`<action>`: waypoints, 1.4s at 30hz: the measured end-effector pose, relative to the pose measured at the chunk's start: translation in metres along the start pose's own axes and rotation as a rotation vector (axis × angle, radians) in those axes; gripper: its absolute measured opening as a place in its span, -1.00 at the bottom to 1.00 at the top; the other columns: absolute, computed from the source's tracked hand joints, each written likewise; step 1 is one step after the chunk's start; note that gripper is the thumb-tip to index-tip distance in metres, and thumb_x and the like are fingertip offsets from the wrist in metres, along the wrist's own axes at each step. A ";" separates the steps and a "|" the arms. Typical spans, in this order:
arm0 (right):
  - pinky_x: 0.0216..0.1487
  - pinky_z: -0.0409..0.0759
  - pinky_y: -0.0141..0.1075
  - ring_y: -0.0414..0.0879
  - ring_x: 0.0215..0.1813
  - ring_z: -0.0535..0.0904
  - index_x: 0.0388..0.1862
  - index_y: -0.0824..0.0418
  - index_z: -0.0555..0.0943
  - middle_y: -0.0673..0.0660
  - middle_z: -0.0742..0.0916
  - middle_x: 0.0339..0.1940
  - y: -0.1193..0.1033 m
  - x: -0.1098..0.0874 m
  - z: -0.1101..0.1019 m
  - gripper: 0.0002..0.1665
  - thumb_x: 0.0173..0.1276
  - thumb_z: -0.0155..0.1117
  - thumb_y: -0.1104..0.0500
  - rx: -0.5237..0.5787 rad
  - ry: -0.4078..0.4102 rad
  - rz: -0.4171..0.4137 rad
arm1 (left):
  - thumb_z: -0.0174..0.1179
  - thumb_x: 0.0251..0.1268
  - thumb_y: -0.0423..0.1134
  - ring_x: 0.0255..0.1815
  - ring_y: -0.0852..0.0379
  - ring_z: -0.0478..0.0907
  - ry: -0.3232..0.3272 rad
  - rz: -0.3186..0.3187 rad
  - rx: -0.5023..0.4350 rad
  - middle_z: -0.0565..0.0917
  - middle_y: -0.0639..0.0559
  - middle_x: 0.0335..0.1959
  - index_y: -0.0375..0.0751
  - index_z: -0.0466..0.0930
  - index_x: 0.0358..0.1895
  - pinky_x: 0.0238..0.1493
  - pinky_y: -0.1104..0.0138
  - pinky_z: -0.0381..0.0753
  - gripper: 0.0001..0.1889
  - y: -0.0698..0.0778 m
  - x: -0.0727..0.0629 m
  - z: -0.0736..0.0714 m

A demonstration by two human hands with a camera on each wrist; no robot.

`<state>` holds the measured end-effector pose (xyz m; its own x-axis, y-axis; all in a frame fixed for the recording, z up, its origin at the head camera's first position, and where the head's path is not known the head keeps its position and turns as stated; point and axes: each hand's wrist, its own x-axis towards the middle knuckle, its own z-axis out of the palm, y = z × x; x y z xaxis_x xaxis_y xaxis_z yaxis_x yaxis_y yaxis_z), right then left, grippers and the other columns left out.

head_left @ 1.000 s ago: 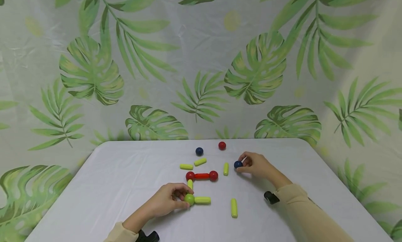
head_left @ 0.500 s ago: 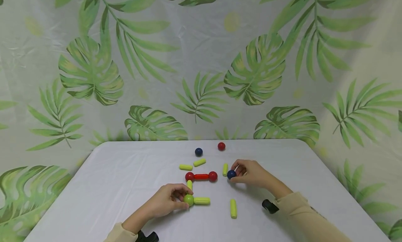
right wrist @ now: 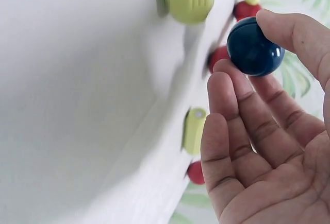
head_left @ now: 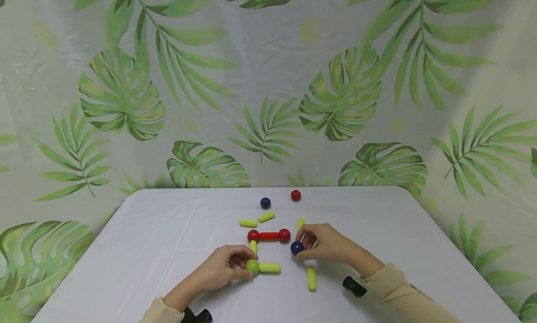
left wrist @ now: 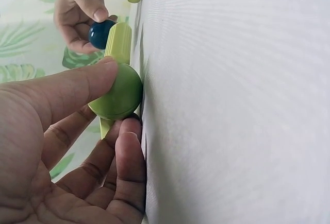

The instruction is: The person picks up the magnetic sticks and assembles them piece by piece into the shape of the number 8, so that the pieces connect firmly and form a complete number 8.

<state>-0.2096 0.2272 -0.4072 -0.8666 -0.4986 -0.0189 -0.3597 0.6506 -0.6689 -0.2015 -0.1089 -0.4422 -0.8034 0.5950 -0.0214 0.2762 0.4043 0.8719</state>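
Note:
My left hand (head_left: 226, 266) pinches a green ball (head_left: 252, 267) low over the table. One yellow-green rod (head_left: 270, 268) sticks out from that ball to the right, and another rod (head_left: 253, 247) runs from it toward a red ball (head_left: 253, 235). A red rod (head_left: 269, 236) joins this red ball to a second red ball (head_left: 284, 235). Between thumb and fingers, my right hand (head_left: 323, 243) holds a dark blue ball (head_left: 297, 248), to the right of the joined pieces. In the right wrist view the blue ball (right wrist: 254, 48) appears raised off the cloth.
Toward the back lie a blue ball (head_left: 265, 202), a red ball (head_left: 295, 195) and two loose rods, one flat (head_left: 248, 223), one slanted (head_left: 266, 216). A partly hidden rod (head_left: 300, 223) lies behind my right hand. Another rod (head_left: 312, 278) is nearer the front of the white-covered table (head_left: 168, 230).
My right hand has carried the blue ball leftward and nearer to me, toward the joined pieces. The left hand has stayed in place on the green ball.

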 end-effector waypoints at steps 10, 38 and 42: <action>-0.15 0.60 -0.43 -0.18 -0.23 0.62 -0.10 0.08 0.66 -0.07 0.73 -0.34 -0.019 -0.003 0.013 -0.64 0.25 0.68 0.10 -0.014 -0.078 0.025 | 0.54 0.30 -0.30 -0.17 0.13 0.56 0.003 -0.007 0.009 0.69 0.03 -0.19 -0.10 0.77 0.06 -0.22 0.45 0.53 -0.70 0.002 0.000 0.001; -0.17 0.58 -0.42 -0.14 -0.22 0.61 -0.13 0.03 0.67 -0.10 0.70 -0.32 -0.029 -0.005 0.028 -0.67 0.27 0.68 0.10 -0.022 -0.131 0.053 | 0.37 0.52 -0.10 -0.20 0.13 0.63 -0.018 -0.036 0.019 0.72 0.03 -0.14 -0.06 0.65 0.27 -0.28 0.36 0.64 -0.65 0.005 0.004 -0.004; -0.17 0.57 -0.41 -0.16 -0.23 0.60 -0.13 0.02 0.67 -0.10 0.71 -0.32 -0.029 -0.005 0.030 -0.67 0.26 0.68 0.09 -0.032 -0.133 0.067 | 0.29 0.59 -0.09 -0.29 0.09 0.68 0.006 -0.061 0.004 0.75 -0.01 -0.16 -0.02 0.47 0.46 -0.33 0.28 0.69 -0.52 0.005 0.008 -0.006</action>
<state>-0.1842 0.1938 -0.4099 -0.8363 -0.5236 -0.1628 -0.3153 0.7021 -0.6385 -0.2098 -0.1064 -0.4345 -0.8221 0.5649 -0.0714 0.2285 0.4422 0.8673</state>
